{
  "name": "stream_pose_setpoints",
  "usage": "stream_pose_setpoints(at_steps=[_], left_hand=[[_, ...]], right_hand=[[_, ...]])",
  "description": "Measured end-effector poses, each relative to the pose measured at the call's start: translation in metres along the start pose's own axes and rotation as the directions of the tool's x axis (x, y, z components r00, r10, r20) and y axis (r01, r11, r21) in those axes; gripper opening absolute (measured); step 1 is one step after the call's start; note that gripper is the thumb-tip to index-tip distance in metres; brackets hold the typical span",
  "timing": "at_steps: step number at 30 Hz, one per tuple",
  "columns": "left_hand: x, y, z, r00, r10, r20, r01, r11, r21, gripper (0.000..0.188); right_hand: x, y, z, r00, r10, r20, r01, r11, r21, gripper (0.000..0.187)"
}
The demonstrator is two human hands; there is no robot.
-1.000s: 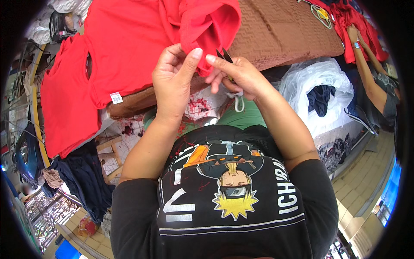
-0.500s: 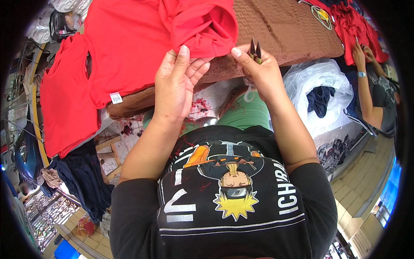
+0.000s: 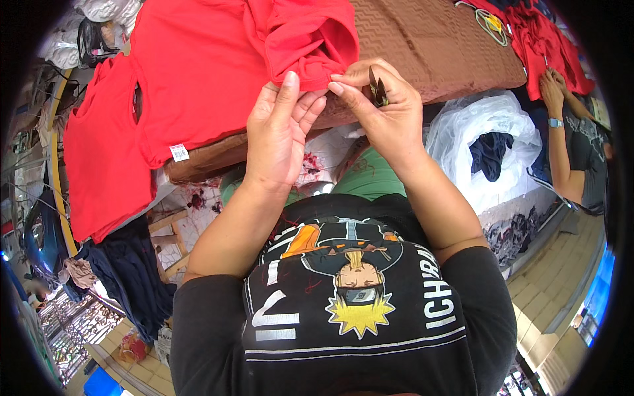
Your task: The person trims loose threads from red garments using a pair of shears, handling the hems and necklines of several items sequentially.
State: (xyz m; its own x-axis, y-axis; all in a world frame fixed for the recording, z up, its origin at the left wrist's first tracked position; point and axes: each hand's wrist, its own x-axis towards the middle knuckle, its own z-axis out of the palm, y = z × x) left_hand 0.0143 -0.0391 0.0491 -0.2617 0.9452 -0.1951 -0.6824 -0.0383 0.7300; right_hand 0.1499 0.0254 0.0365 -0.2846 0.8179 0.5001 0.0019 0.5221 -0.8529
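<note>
A red garment (image 3: 198, 72) lies over the brown padded table, one hemmed opening pulled toward me. My left hand (image 3: 281, 125) pinches that edge between thumb and fingers, palm turned up. At the right end of the same hem, the thumb and forefinger of my right hand (image 3: 389, 109) are pressed together on the cloth. Small dark thread snips (image 3: 378, 89) are tucked in my right hand, blades pointing up and away from the cloth. A white label (image 3: 179, 152) shows at the garment's lower edge.
Another red piece (image 3: 102, 158) hangs at the table's left, above dark blue cloth (image 3: 132, 270). A white plastic bag (image 3: 456, 145) with dark cloth stands right of the table (image 3: 436, 53). Farther right, a co-worker's hands (image 3: 553, 89) handle red fabric (image 3: 541, 39). Thread scraps litter the floor.
My right hand has moved left along the hem, closer to my left hand. The left hand has shifted slightly right. The opening's edge looks narrower between them.
</note>
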Motion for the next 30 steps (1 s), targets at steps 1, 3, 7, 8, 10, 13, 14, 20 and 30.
stream_pose_setpoints(at_steps=[1,3,7,8,10,13,14,20,30], left_hand=[[0.0,-0.002,0.001,1.0,0.012,-0.015,-0.011,1.0,0.013,0.027],[0.001,-0.005,0.003,0.998,0.034,-0.043,-0.033,0.999,0.04,0.028],[0.005,-0.008,0.001,1.0,0.017,-0.018,-0.016,0.999,0.048,0.027],[0.005,-0.008,0.001,0.999,0.028,-0.021,-0.027,0.998,0.056,0.026],[0.005,-0.007,-0.002,0.999,0.044,-0.023,-0.042,0.997,0.06,0.026],[0.006,-0.003,-0.005,0.997,0.065,-0.032,-0.064,0.996,0.056,0.027],[0.006,-0.002,-0.006,0.997,0.072,-0.034,-0.07,0.996,0.062,0.027],[0.003,0.003,-0.003,0.998,0.051,-0.024,-0.049,0.996,0.074,0.027],[0.001,0.003,-0.001,0.999,0.03,-0.016,-0.029,0.996,0.084,0.025]], right_hand=[[-0.001,-0.001,0.001,0.999,0.045,-0.001,-0.045,0.999,0.012,0.01],[-0.003,-0.002,0.003,0.991,0.135,-0.003,-0.135,0.99,0.037,0.009],[-0.003,0.001,0.003,0.989,0.145,-0.005,-0.144,0.989,0.029,0.01],[-0.002,-0.001,-0.001,0.992,0.126,-0.015,-0.126,0.992,0.019,0.011],[0.0,-0.007,-0.008,0.994,0.095,-0.052,-0.092,0.994,0.06,0.012],[0.002,-0.03,-0.037,0.908,0.293,0.3,-0.333,0.939,0.09,0.017],[0.002,-0.03,-0.036,0.929,0.235,0.286,-0.244,0.97,-0.005,0.019],[0.001,-0.028,-0.032,0.978,0.012,0.208,0.056,0.947,-0.316,0.025],[0.009,-0.014,-0.032,0.922,-0.3,0.243,0.382,0.804,-0.456,0.023]])
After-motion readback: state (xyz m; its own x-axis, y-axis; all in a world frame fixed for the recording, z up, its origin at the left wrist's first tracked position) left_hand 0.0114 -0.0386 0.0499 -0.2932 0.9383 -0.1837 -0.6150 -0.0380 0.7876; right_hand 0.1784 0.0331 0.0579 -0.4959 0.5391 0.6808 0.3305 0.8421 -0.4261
